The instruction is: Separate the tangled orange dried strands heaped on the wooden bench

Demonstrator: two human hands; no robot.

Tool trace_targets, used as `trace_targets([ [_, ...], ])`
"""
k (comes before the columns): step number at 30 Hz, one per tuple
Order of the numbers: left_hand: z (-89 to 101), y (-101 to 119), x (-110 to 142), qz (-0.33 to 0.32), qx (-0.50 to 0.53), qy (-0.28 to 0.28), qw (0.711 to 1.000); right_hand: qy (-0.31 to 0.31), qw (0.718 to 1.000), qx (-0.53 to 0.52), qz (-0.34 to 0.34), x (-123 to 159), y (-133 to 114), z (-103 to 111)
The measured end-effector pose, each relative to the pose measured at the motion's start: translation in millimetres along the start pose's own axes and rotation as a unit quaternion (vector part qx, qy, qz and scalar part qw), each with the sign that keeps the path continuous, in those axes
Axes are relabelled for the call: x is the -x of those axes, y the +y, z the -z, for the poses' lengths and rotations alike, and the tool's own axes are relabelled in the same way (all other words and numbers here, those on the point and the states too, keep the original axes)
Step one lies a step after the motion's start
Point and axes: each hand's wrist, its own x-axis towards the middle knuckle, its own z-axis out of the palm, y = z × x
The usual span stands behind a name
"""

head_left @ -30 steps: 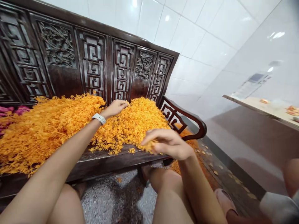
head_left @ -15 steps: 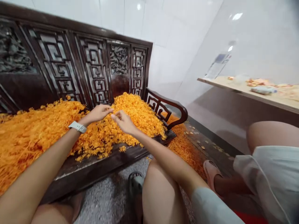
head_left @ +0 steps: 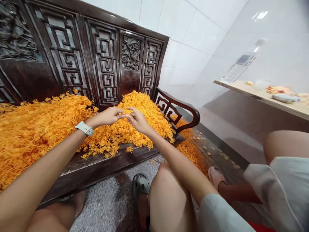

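Observation:
Over a heap of orange, stringy, frilly pieces (head_left: 142, 106), my left hand (head_left: 108, 116) and my right hand (head_left: 139, 121) meet fingertip to fingertip. The fingers of both hands are bent in a pinch. Whatever lies between the tips, if anything, is too small to make out. A larger orange pile (head_left: 48, 125) spreads to the left, beneath my left forearm, which wears a pale wristband (head_left: 84, 128). Both piles rest on the seat of a dark carved wooden bench (head_left: 96, 172). One small orange clump (head_left: 129, 149) lies apart near the seat's front edge.
The bench's curved armrest (head_left: 190, 112) bounds the right side. More orange strands (head_left: 191, 158) cover the floor beyond it. A person in light shorts (head_left: 287, 187) sits at right, below a wooden shelf (head_left: 263, 96) holding bags. My shoe (head_left: 141, 185) is on the speckled floor.
My view has shifted slightly, so the bench sits higher and farther right. My fingertips, slightly apart before, now touch, with the right hand's fingers curled toward the left hand's.

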Motion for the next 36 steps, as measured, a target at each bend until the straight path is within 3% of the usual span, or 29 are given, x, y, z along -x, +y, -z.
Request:
trace_targets([
  [4, -8.1, -1.0, -3.4, -0.023, -0.029, -0.044, 0.998, -0.027, 0.997, 0.075, 0.011, 8.8, -0.3, 4.7],
  [8, -9.0, -2.2, -6.2, -0.036, -0.064, -0.036, 0.997, -0.009, 0.981, 0.189, 0.045, 9.1, -3.7, 13.1],
  [12, -7.5, 4.7, -8.0, -0.029, -0.073, -0.016, 0.997, 0.018, 0.973, 0.221, 0.059, 6.6, -10.5, 19.0],
  [15, -7.5, 3.0, -12.3, -0.026, -0.089, 0.02, 0.996, 0.004, 0.971, 0.228, 0.076, 12.6, -32.3, 12.9],
  [17, -4.8, -10.6, -14.0, -0.017, -0.073, 0.051, 0.996, -0.028, 0.974, 0.207, 0.092, 25.1, -62.6, 3.3],
  [19, 2.0, -34.0, -11.3, 0.021, -0.047, 0.112, 0.992, -0.093, 0.981, 0.128, 0.114, 42.6, -101.4, -6.6],
  [20, 6.5, -47.3, -8.2, 0.05, -0.031, 0.15, 0.987, -0.162, 0.976, 0.075, 0.128, 51.1, -120.4, -10.2],
  [21, 11.1, -59.7, -4.4, 0.077, -0.013, 0.181, 0.98, -0.258, 0.957, 0.009, 0.132, 57.8, -136.3, -12.4],
  [23, 19.6, -77.1, 2.4, 0.109, 0.033, 0.221, 0.969, -0.457, 0.876, -0.108, 0.11, 63.0, -152.4, -12.2],
  [24, 23.2, -80.2, 4.3, 0.112, 0.06, 0.234, 0.964, -0.506, 0.844, -0.155, 0.08, 60.9, -150.9, -10.4],
  [25, 26.6, -79.2, 4.7, 0.11, 0.092, 0.247, 0.958, -0.498, 0.842, -0.201, 0.042, 56.3, -143.2, -7.7],
  [26, 30.0, -74.2, 3.8, 0.106, 0.132, 0.26, 0.95, -0.445, 0.862, -0.242, -0.003, 49.6, -130.9, -4.5],
  [27, 33.6, -65.8, 2.0, 0.103, 0.184, 0.273, 0.939, -0.305, 0.905, -0.292, -0.047, 41.6, -115.7, -0.7],
  [28, 37.8, -54.8, -0.3, 0.099, 0.246, 0.286, 0.921, -0.148, 0.925, -0.34, -0.085, 33.2, -99.9, 3.3],
  [29, 42.4, -42.0, -2.4, 0.091, 0.316, 0.295, 0.897, -0.033, 0.917, -0.377, -0.124, 25.4, -85.2, 7.2],
  [30, 47.4, -28.0, -4.0, 0.077, 0.388, 0.297, 0.869, 0.043, 0.899, -0.405, -0.163, 18.9, -73.1, 10.8],
  [32, 56.8, 0.8, -5.0, 0.035, 0.503, 0.287, 0.814, 0.085, 0.879, -0.416, -0.215, 12.5, -58.7, 14.7],
  [33, 60.1, 14.8, -4.8, 0.016, 0.537, 0.279, 0.796, 0.076, 0.888, -0.396, -0.222, 12.7, -56.2, 14.7],
  [36, 60.0, 50.2, -5.2, -0.005, 0.563, 0.263, 0.783, 0.063, 0.956, -0.244, -0.151, 20.6, -59.1, 8.6],
])
